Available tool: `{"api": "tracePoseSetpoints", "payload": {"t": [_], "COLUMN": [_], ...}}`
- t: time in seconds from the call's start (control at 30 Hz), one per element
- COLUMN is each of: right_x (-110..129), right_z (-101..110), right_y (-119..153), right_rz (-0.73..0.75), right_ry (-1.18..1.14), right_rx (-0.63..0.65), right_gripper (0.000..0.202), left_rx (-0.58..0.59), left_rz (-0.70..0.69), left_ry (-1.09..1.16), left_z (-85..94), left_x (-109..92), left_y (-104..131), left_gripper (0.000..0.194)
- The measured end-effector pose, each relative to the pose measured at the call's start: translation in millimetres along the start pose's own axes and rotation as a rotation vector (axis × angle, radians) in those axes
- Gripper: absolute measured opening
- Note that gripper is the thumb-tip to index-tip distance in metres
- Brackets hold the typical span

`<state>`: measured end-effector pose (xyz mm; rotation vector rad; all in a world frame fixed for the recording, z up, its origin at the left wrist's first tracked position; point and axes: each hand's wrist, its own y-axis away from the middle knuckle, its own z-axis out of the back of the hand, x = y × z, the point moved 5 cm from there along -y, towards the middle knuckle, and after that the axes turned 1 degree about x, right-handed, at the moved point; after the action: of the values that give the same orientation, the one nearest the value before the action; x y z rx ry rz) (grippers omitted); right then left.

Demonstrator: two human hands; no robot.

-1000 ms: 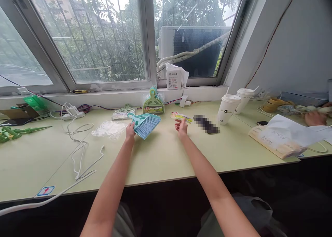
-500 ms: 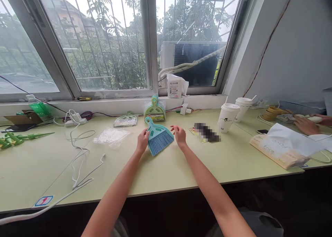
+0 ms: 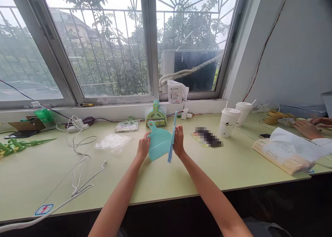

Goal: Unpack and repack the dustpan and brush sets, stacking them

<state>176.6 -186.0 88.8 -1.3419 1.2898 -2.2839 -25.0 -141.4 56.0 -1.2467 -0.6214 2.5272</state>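
Observation:
My left hand (image 3: 143,146) is closed on the left edge of a small turquoise dustpan (image 3: 159,143), held above the table with its inside towards me. My right hand (image 3: 178,139) grips a matching small brush (image 3: 173,135), seen edge-on with its handle up and its blue bristles pointing down. The brush stands at the dustpan's right edge; whether the two touch, I cannot tell. Behind them a packaged green dustpan set (image 3: 156,116) leans against the wall under the window. A clear plastic wrapper (image 3: 112,141) lies left of my left hand.
White cables (image 3: 77,154) run across the table's left side, near a power strip (image 3: 78,125). Two lidded paper cups (image 3: 229,121) stand at the right, beyond a blurred-out item (image 3: 207,136). A tissue pack (image 3: 282,154) lies farther right, near another person's hands (image 3: 306,128).
My right hand has taken hold of the brush and lifted it off the dustpan, turning it edge-on to the right. The dustpan's bare inside now shows. The view has tilted slightly upward.

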Motion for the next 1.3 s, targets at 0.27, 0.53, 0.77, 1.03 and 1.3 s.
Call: {"api": "tracePoseSetpoints", "payload": {"t": [0.27,0.53,0.77,1.03,1.3], "right_x": [-75,-101,-97,-105,-80], "right_z": [18,17,14,15,-2], "right_y": [-10,1,2,4,4], "right_rz": [-0.194,-0.301,-0.440,-0.562,-0.405], "right_ry": [0.829,1.001,0.858,0.682,0.560], "right_rx": [0.316,0.438,0.532,0.605,0.331], "right_gripper": [0.034,0.038,0.026,0.038,0.021], "left_rx": [-0.067,-0.048,0.088,0.193,0.279], "left_rz": [0.295,0.378,0.495,0.479,0.329], "left_ry": [-0.250,-0.413,-0.613,-0.605,-0.582], "left_z": [32.9,36.0,40.8,32.5,6.0], "left_x": [47,55,53,61,33], "left_y": [-7,-2,2,1,9], "left_gripper": [0.030,0.045,0.060,0.035,0.043]}}
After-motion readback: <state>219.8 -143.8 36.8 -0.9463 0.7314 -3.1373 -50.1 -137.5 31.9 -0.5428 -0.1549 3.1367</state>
